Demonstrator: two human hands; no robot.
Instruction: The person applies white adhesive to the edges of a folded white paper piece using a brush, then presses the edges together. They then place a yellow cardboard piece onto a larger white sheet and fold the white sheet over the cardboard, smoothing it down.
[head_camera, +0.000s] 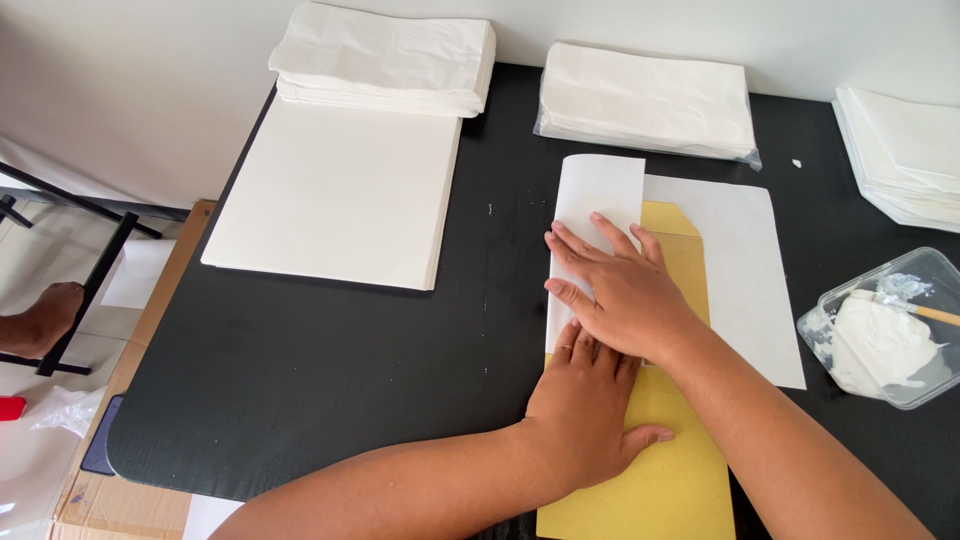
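Both my hands lie flat and open, gripping nothing, pressing down on the folded white paper sheet (640, 250) that sits just right of the middle of the black counter (330, 380). My right hand (625, 290) is the farther one, palm down on the folded-over flap (598, 200), fingers spread and pointing up and to the left. My left hand (588, 415) lies just behind it, closer to me, its fingertips touching the heel of the right hand and its thumb resting on the yellow card template (670, 440).

The template's long axis runs straight away from me; its near end reaches the front edge of the counter, and its far end disappears under the flap. The flap covers the template's left side, and the unfolded part of the sheet spreads out to the right, toward the clear plastic tub of white paste (885, 335) with a brush (925, 312) in it, which is near but apart from the paper.

To the left there is open black surface before the flat stack of large white sheets (340, 195). Along the far edge lie a pile of finished white bags (385, 60), a wrapped pack of white bags (648, 100) and another pile of bags (900, 150) at the right
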